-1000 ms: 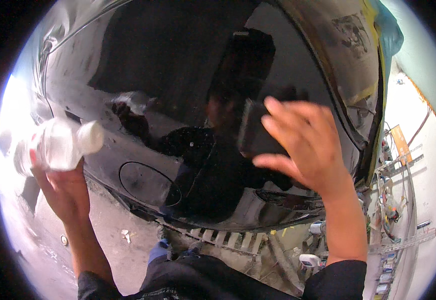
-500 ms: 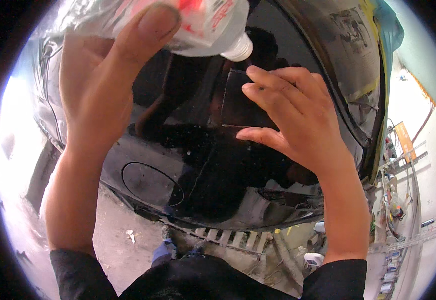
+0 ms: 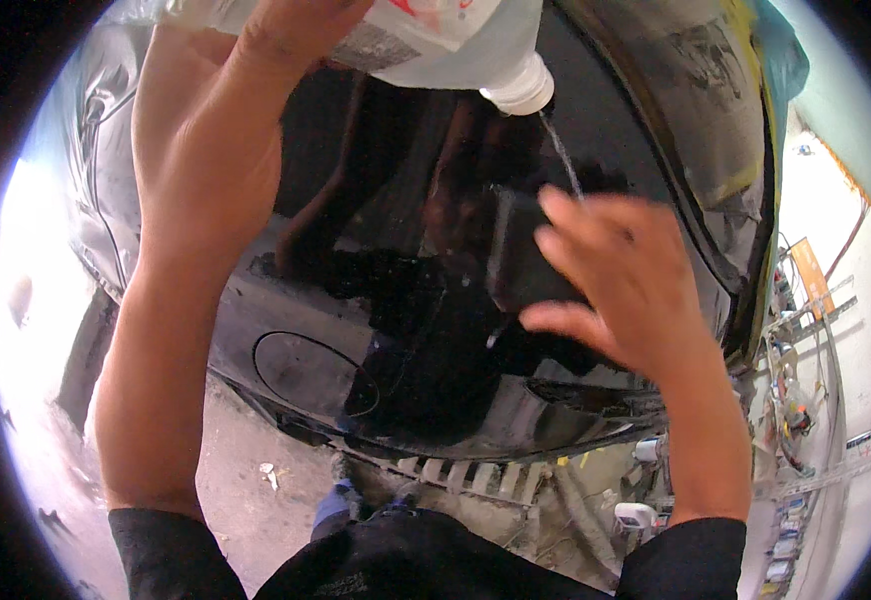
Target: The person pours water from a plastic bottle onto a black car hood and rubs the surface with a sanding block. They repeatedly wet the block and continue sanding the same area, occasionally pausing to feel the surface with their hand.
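No lettering reads clearly. The plastic bottle (image 3: 471, 55) bears red print (image 3: 418, 8), cut off at the view's upper edge, and 1 grey printed block (image 3: 384, 46). The paper sheet (image 3: 698, 115) at right carries blurred dark print.

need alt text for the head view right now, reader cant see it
The left hand tilts a translucent bottle, pouring a thin stream toward the right hand, which is blurred and holds a dark rectangular pad at a glossy black car panel.
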### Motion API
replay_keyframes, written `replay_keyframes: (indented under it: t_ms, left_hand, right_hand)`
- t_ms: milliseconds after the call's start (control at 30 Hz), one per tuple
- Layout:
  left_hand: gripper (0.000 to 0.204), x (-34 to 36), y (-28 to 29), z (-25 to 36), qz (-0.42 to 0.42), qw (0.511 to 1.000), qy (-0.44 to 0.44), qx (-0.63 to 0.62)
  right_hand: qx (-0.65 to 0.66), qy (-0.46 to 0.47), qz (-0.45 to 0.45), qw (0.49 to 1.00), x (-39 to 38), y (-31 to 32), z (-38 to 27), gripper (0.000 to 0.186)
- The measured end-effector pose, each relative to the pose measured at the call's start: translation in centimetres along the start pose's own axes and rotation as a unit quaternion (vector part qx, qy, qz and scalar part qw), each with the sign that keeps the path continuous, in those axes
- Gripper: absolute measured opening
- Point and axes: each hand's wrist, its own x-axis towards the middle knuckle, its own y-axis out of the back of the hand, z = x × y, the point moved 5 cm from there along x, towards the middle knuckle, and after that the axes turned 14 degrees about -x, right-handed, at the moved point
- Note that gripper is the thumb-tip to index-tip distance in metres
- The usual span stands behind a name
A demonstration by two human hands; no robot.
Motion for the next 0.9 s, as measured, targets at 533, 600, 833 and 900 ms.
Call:
replay_keyframes:
  t_ms: [533,600,833,900]
  left_hand:
    - [0.044,-0.8,9.5,-1.5,-0.002,0.995,0.097,-0.021]
    - [0.045,-1.0,10.5,-2.3,-0.012,0.994,0.107,-0.017]
    - [0.046,-1.4,6.2,0.4,-0.057,0.991,0.103,0.063]
    - [0.047,-1.6,6.2,0.4,-0.057,0.987,0.117,0.098]
  right_hand:
    - [0.014,-0.009,-0.001,1.000,-1.2,0.6,-1.7,0.062]
    - [-0.012,0.000,0.020,1.000,2.2,-0.6,-1.1,0.062]
    - [0.023,-0.013,-0.012,1.000,-1.1,-0.2,-2.6,0.060]
    - [0.036,-0.016,-0.001,0.999,-0.8,0.0,-2.5,0.059]
